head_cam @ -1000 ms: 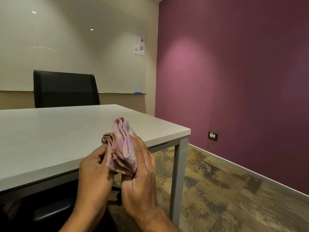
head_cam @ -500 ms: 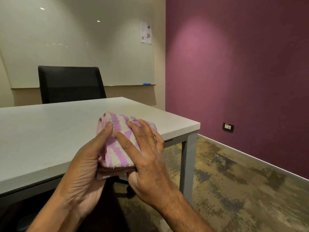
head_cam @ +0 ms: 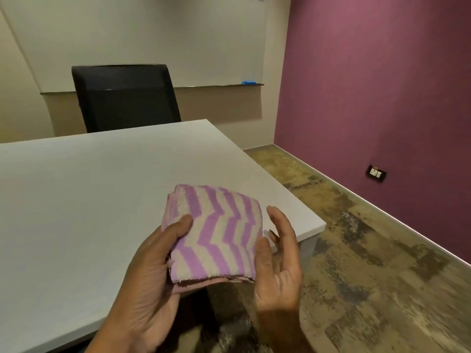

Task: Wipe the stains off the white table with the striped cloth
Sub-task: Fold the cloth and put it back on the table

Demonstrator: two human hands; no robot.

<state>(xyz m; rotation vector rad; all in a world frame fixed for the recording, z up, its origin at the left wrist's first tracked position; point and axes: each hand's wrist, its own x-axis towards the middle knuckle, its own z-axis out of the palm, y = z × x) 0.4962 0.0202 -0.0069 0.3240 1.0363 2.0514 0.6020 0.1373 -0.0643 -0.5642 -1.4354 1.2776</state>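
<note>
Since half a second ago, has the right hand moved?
Yes: the right hand slid off the striped cloth, rightward, toward the corner of the white table.

The white table [head_cam: 89, 200] stands on a mottled brown floor [head_cam: 356, 250].

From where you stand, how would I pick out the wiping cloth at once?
Start at the white table; over its near right corner, the left hand grips a folded striped cloth. Its purple-and-cream zigzag stripes set it apart from the plain tabletop beneath.
</note>
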